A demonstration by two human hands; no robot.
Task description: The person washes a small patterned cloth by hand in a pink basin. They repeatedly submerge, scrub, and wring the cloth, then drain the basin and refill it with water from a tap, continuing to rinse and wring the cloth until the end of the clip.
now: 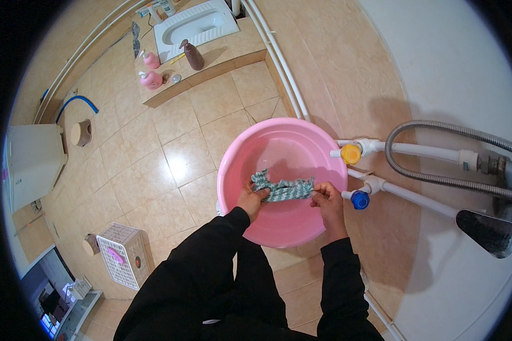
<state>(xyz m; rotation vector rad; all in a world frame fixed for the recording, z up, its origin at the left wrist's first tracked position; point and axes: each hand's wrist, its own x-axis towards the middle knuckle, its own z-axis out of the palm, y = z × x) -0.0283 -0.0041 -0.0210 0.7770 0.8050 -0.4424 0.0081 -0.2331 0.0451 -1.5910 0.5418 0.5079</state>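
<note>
A green-and-white striped cloth (286, 190) is stretched sideways between my two hands, above the inside of a round pink plastic basin (232, 160). Its left end is gripped by my left hand (252, 199), the thumb lying over the fabric. My right hand (328, 204) pinches the cloth's right edge between thumb and fingers. Shallow water seems to cover the basin's bottom. Whether the cloth touches it I cannot tell.
Right of the basin, taps with a yellow knob (350, 154) and a blue knob (360, 200) jut from white pipes. A metal hose (392, 153) loops there. Pump bottles (193, 55) stand on the ledge by a squat toilet (196, 27). A white plastic basket (121, 260) sits lower left.
</note>
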